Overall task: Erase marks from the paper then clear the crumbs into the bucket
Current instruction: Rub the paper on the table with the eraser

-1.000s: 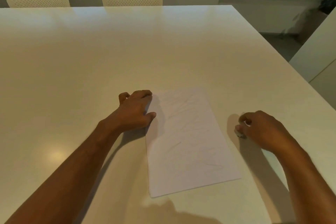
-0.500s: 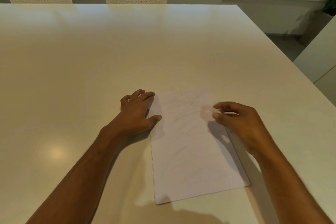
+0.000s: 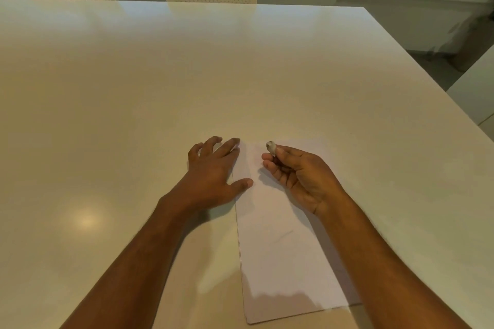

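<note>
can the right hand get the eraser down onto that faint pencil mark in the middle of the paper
Probably yes. The right hand pinches the eraser above the paper's far end, and the faint mark lies nearer the person with nothing over it. The left hand rests at the paper's left edge, clear of the mark.

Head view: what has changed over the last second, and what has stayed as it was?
The right hand, pinching the eraser, came off the table to the right of the paper and moved left, now over the sheet's top with the eraser raised. The left hand stayed flat on the paper's upper left edge, and the paper stayed where it was.
</note>
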Demonstrator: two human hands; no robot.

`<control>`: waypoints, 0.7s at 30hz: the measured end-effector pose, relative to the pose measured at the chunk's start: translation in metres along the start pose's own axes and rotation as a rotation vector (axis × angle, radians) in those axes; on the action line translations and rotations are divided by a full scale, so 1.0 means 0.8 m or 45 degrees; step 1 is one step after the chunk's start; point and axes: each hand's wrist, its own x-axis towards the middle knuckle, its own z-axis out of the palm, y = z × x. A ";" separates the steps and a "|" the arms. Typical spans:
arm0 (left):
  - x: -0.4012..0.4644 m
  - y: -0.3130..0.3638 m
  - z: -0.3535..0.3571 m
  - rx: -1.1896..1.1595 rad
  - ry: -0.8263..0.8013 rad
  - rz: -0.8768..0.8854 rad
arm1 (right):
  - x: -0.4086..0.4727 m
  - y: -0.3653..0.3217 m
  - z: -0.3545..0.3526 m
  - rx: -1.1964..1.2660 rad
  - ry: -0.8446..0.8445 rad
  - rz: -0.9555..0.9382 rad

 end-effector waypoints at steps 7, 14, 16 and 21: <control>0.000 -0.003 -0.003 -0.077 0.013 0.016 | 0.015 0.007 0.005 -0.895 0.203 -0.360; 0.001 -0.009 -0.001 -0.074 -0.063 -0.024 | 0.032 0.022 0.018 -1.878 0.244 -0.761; 0.001 -0.011 -0.001 -0.061 -0.078 -0.029 | 0.035 0.024 0.020 -1.955 0.248 -0.795; 0.003 -0.011 0.000 -0.030 -0.131 -0.038 | 0.035 0.031 0.025 -2.153 0.101 -0.870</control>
